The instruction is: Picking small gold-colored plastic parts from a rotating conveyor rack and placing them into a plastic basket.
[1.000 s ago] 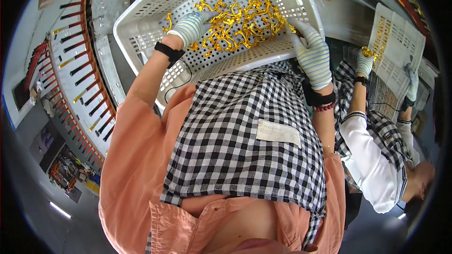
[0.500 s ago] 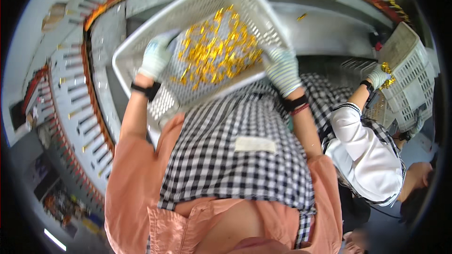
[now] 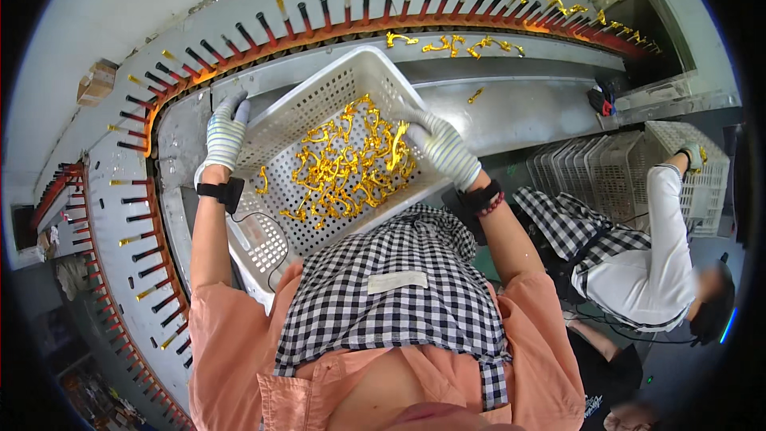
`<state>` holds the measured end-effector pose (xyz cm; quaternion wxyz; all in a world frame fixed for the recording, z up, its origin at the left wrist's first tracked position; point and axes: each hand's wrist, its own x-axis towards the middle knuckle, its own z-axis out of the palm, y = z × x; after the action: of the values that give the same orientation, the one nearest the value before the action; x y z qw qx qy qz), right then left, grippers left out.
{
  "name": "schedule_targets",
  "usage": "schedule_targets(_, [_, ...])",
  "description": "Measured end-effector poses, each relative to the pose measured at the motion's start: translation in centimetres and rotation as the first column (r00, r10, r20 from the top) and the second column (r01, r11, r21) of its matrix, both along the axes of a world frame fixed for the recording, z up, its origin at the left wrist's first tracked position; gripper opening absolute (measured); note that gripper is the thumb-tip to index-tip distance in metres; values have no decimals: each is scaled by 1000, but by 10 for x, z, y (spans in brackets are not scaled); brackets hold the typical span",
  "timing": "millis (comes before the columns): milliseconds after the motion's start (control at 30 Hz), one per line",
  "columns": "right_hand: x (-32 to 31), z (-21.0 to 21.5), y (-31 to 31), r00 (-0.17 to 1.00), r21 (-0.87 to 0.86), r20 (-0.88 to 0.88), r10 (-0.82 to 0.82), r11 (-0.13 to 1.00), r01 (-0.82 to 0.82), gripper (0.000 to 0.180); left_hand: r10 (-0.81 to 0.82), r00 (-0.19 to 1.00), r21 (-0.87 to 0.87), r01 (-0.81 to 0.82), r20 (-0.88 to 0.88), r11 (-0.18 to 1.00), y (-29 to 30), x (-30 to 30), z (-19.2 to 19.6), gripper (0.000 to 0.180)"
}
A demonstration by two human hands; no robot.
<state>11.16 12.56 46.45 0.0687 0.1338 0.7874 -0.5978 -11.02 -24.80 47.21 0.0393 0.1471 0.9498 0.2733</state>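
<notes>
A white perforated plastic basket (image 3: 323, 88) stands tilted in front of me, with many shiny gold curved metal pieces (image 3: 339, 164) heaped inside. My left hand (image 3: 226, 134), in a striped knitted glove, is at the basket's left corner, its fingers stretched out and holding nothing visible. The gloved right hand (image 3: 444, 148) reaches over the right side of the basket. Its fingertips are closed on one gold curved metal piece (image 3: 397, 146), raised above the heap. The exact grip is partly hidden by the fingers.
A curved line of upright black-and-red pegs (image 3: 325, 13) runs around the far and left sides, some bearing gold pieces. Loose gold pieces (image 3: 455, 45) lie on the ledge behind the basket. At right, a co-worker in white sleeves (image 3: 638, 271) works beside stacked white baskets (image 3: 594, 172).
My left hand has moved out from inside the basket to its left corner. A gold piece now shows at my right fingertips. The view has shifted, bringing more of the peg line into sight.
</notes>
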Motion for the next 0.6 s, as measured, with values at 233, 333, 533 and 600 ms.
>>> schedule_targets(233, [-73, 11, 76, 895, -454, 28, -444, 792, 408, 29, -85, 984, 209, 51, 158, 977, 142, -66, 52, 73])
schedule_targets(333, [-120, 11, 98, 801, -365, -41, -597, 755, 544, 48, 14, 990, 88, -27, 137, 996, 179, -117, 51, 93])
schedule_targets(533, [-169, 24, 182, 788, 234, -321, -525, 762, 603, 48, 63, 943, -28, -57, 327, 998, 230, -149, 67, 98])
schedule_targets(600, [-178, 28, 192, 805, 348, -362, -469, 733, 584, 51, 36, 933, 6, -41, 359, 999, 228, -151, 60, 79])
